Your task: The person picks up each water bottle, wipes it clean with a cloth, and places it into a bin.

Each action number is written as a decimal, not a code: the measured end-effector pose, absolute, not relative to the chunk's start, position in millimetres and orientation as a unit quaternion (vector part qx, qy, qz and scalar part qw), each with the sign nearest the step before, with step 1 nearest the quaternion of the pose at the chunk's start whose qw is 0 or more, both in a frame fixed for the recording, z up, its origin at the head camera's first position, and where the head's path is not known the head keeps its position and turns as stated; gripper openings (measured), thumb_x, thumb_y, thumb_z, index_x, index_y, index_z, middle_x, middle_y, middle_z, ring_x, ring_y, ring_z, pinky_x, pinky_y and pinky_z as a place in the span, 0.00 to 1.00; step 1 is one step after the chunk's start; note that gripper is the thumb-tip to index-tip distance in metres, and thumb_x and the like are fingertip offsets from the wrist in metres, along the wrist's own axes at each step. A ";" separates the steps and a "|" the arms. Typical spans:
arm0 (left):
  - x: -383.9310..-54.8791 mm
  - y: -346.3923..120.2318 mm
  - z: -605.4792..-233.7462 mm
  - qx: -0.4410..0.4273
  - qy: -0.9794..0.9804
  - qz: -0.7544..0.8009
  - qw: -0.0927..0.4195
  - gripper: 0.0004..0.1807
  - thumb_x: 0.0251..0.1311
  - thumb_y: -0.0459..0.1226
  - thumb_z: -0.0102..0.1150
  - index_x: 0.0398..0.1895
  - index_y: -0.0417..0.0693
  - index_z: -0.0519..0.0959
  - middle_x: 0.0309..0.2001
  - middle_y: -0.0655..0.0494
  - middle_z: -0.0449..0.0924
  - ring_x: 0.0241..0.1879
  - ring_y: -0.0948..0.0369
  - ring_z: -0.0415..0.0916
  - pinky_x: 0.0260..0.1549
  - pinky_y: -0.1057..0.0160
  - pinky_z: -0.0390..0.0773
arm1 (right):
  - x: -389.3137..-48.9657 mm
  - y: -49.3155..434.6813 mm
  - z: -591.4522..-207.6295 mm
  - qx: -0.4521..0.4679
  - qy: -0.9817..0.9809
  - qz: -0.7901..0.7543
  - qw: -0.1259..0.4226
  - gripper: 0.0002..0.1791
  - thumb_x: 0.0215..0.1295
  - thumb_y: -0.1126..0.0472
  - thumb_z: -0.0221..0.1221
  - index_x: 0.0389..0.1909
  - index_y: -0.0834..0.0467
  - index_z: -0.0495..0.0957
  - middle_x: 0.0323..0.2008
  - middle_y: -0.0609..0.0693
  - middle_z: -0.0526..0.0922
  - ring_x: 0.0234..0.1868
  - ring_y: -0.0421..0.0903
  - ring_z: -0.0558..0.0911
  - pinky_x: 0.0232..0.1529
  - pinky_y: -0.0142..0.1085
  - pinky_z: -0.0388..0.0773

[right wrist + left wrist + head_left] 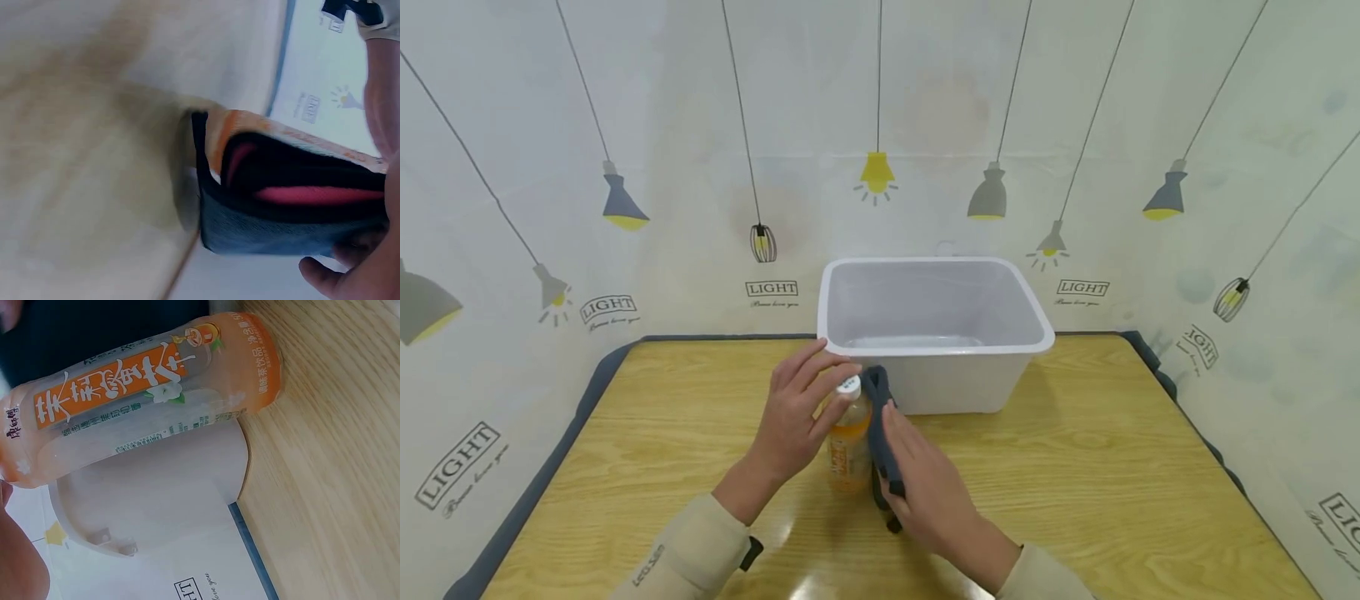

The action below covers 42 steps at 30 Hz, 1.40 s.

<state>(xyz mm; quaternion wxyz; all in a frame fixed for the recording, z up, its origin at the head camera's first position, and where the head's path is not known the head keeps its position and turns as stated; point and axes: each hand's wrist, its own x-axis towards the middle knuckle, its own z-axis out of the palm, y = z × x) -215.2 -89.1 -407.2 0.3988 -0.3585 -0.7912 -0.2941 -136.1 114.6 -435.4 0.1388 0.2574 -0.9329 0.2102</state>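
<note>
- Left hand [796, 423] has its thumb and fingers bent around the top of the bottle [847, 458], a narrow grip at the white cap [849, 385], just below the centre of the head frame.
- Right hand [931, 493], to the right of it, appears to have the dark blue pouch [886, 442] lightly between thumb and fingers; the fingers lie nearly straight along its right side, and the thumb is partly hidden.
- Bottle and pouch are side by side at lower centre, bottle on the left, touching or almost so. In the right wrist view the pouch gapes, showing a pink lining [319, 195].
- Behind both, at the centre of the head frame, is the white bin [955, 385], its near wall facing the hands; the two things are outside it, over the wooden table [1090, 467]. Whether their bases bear on the wood, I cannot tell.
- As I judge it, the step in hand is managing bottle and pouch together, one per hand; picking up and setting down look equally possible.
- A next move would call for a steady hold at the cap, a surer pinch on the soft pouch, and a little room between them so neither snags or tips the other.
</note>
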 end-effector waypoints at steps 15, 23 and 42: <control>-215.6 -88.4 -408.5 -0.360 -0.792 -0.290 0.398 0.25 0.74 0.55 0.38 0.55 0.53 0.80 0.53 0.54 0.80 0.64 0.48 0.67 0.62 0.49 0.64 | -144.1 117.6 -475.6 0.244 -0.963 0.075 -0.085 0.39 0.71 0.46 0.54 0.76 0.55 0.52 0.76 0.50 0.56 0.77 0.48 0.56 0.75 0.52 0.53; -214.2 -89.5 -406.6 -0.359 -0.796 -0.287 0.393 0.24 0.75 0.54 0.38 0.54 0.53 0.80 0.53 0.54 0.80 0.65 0.48 0.67 0.64 0.49 0.63 | -147.8 118.4 -481.9 0.249 -0.965 0.018 -0.082 0.37 0.70 0.42 0.52 0.75 0.52 0.56 0.76 0.47 0.57 0.77 0.46 0.56 0.75 0.51 0.52; -215.9 -88.3 -392.5 -0.388 -0.786 -0.281 0.391 0.20 0.72 0.45 0.41 0.51 0.53 0.83 0.58 0.50 0.77 0.69 0.46 0.63 0.67 0.48 0.59 | -153.8 137.8 -455.8 0.211 -0.945 0.228 0.098 0.28 0.70 0.57 0.54 0.68 0.64 0.66 0.67 0.59 0.72 0.67 0.54 0.73 0.64 0.49 0.72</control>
